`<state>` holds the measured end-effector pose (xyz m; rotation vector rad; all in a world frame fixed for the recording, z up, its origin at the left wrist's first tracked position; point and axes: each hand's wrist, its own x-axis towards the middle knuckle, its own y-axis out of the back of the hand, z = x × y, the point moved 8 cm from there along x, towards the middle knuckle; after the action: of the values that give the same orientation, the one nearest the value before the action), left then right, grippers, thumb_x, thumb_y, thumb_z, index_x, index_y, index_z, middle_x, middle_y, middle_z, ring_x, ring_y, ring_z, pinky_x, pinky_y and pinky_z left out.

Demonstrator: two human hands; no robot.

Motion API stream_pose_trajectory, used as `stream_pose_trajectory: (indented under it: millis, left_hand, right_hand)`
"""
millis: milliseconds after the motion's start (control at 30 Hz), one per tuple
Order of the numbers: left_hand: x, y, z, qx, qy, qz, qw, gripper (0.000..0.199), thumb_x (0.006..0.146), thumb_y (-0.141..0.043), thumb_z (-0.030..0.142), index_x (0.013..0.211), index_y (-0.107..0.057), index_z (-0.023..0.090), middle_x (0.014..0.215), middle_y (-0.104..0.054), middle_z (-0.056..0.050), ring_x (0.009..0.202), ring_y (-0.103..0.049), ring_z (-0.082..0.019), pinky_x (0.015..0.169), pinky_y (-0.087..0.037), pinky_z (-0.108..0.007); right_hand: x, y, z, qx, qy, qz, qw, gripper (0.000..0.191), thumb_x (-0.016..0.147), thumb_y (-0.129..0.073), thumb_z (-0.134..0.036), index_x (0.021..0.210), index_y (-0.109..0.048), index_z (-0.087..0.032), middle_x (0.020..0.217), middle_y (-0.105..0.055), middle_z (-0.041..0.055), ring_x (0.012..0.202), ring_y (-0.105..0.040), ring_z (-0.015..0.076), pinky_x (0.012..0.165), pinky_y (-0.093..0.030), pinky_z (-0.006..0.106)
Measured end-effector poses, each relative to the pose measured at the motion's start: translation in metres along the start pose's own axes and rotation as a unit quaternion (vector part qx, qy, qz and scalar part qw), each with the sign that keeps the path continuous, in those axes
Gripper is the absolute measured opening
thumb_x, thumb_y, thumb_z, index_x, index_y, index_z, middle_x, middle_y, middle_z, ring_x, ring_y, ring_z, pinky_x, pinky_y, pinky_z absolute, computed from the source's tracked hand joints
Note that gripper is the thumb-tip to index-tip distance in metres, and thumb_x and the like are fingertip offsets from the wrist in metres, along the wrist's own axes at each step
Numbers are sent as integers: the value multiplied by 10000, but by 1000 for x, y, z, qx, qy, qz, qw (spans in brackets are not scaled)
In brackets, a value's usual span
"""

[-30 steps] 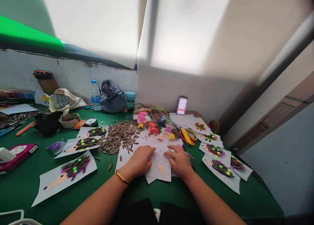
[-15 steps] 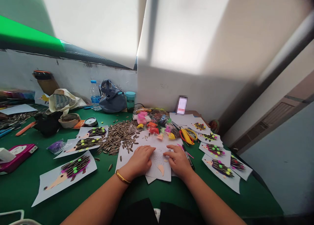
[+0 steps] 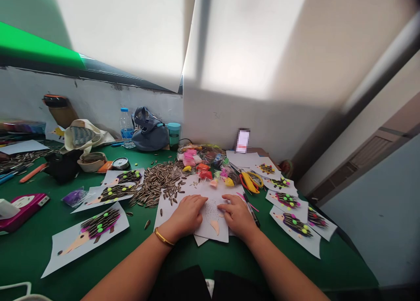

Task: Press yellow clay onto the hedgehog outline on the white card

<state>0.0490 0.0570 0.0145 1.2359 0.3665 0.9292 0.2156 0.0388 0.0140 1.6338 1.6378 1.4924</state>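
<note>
White rectangular paper sheet with a dotted outline lies between the left hand and right hand

The left hand lies palm down over the sheet's left side, fingers stretched and close together, a shiny gold bracelet at its wrist. The right hand is loosely spread at the right side, fingers parted. Whether the fingertips press down, I cannot tell. A pointed peach clay piece sits at the outline's lower end. Beyond the left hand is a heap of striped brown seeds; 3 white paper hedgehog cards lie farther left. Yellow-handled metal scissors lie beyond the right hand, on the green tabletop.
</note>
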Motion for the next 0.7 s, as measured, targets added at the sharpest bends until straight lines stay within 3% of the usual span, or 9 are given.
stream_pose_trajectory:
  millis: [167,467,700]
  left_hand:
    - [0,2,1,-2,-1,2,1000,608,743,-498,77,1343,-501,174,1339,-571,-109,1267,-483,-261,1102,-353,-447]
    - [0,1,1,-1,-5,3,1000,606,741,-501,77,1340,-503,169,1335,-574,-110,1262,-488,-263,1102,-355,-445]
    - [1,0,0,5,-4,5,1000,611,735,-499,76,1337,-507,177,1331,-580,-105,1260,-491,-259,1099,-358,-442]
  right_hand:
    - [1,5,0,23,9,19,1000,443,738,-498,-51,1017,-760,-275,1230,-610,66,1135,-526,248,985,-423,422]
    - [1,0,-4,-2,-3,-16,1000,415,757,-517,-78,1005,-758,-308,1257,-587,53,1170,-497,265,1008,-382,444]
    - [1,5,-2,19,-3,15,1000,444,741,-503,-59,1048,-745,-271,1231,-599,72,1150,-516,255,1001,-396,413]
